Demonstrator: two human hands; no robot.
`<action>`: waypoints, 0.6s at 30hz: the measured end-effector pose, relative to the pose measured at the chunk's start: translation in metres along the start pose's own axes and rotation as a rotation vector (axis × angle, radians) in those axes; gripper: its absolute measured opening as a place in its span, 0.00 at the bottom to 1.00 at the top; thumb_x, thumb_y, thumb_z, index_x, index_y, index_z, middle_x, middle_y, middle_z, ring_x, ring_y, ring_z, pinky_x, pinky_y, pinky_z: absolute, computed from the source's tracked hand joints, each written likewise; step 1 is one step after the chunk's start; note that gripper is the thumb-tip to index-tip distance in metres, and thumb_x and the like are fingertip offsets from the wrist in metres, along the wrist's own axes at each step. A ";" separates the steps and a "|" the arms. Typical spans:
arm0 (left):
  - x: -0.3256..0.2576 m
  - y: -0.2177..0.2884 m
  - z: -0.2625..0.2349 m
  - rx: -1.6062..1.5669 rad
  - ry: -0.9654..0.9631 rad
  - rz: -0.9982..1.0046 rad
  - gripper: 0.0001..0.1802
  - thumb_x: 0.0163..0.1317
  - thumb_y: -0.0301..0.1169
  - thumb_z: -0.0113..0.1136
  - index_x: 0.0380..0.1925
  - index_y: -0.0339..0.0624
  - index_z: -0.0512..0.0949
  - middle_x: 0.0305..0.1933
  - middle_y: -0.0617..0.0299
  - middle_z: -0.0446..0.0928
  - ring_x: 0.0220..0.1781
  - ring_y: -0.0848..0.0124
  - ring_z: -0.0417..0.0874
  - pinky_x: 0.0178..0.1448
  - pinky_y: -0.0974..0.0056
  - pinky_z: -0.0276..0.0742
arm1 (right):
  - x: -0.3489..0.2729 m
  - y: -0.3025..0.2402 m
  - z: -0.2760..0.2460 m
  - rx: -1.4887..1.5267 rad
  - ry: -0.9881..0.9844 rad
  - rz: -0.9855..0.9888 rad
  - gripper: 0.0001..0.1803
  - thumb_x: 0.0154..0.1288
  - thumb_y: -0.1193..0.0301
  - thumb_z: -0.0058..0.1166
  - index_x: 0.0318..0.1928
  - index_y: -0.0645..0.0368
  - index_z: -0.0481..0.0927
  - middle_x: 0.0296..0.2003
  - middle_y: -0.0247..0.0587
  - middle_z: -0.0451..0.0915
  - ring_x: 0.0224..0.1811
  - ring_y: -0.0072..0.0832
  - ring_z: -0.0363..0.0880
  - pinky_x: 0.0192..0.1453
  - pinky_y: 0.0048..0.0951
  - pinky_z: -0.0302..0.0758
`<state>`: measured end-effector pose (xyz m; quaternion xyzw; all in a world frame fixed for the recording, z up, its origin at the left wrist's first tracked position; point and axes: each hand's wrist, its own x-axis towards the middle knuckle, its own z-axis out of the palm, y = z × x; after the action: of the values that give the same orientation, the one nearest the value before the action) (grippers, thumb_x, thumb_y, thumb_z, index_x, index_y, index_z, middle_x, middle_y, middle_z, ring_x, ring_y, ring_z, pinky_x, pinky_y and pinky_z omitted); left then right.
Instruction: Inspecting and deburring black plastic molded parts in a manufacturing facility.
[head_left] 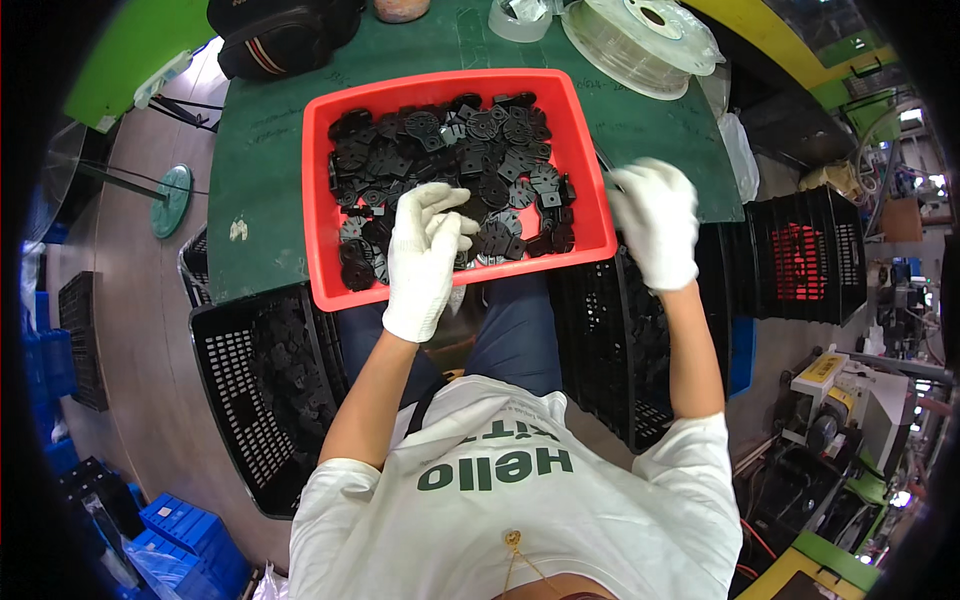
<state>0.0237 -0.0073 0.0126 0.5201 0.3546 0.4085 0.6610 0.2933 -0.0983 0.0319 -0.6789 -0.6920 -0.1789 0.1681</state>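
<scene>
On the green table (258, 235), black parts (390, 155) lie heaped in a red tray (312, 215), w/ bits of bare red btwn them. L hand (420, 262), gloved, is over the tray's near side, thumb & fingers half curled; can't tell if a part's in there. R hand (662, 225), also gloved, is just by the tray's right rim, fingers blurred, so can't tell its grip either. To handle the parts well, I'd take loose ones off the top & pinch by the edge; no digging, b/c the overlapping pcs prob. snag. Gloves likely dull the feel, so check by eye. Around: a crate (245, 400) by the left leg (370, 345) w/ dark pcs in it, another crate (637, 400) nr the R forearm (692, 350). Bag (285, 35) & spool (608, 45) sit beyond the tray, outside it. Main thing in the way: the tray's raised rim, so lift wrists over it.
</scene>
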 end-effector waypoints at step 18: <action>0.002 -0.003 -0.002 0.011 0.020 0.015 0.18 0.67 0.25 0.48 0.56 0.35 0.65 0.54 0.50 0.75 0.42 0.73 0.79 0.47 0.70 0.75 | 0.044 -0.036 0.036 -0.254 -0.303 -0.388 0.04 0.56 0.71 0.52 0.31 0.57 0.76 0.32 0.39 0.75 0.37 0.34 0.75 0.43 0.35 0.70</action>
<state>0.0237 -0.0052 0.0094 0.5222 0.3597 0.4166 0.6514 0.2572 -0.0431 0.0201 -0.5684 -0.7983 -0.1895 -0.0611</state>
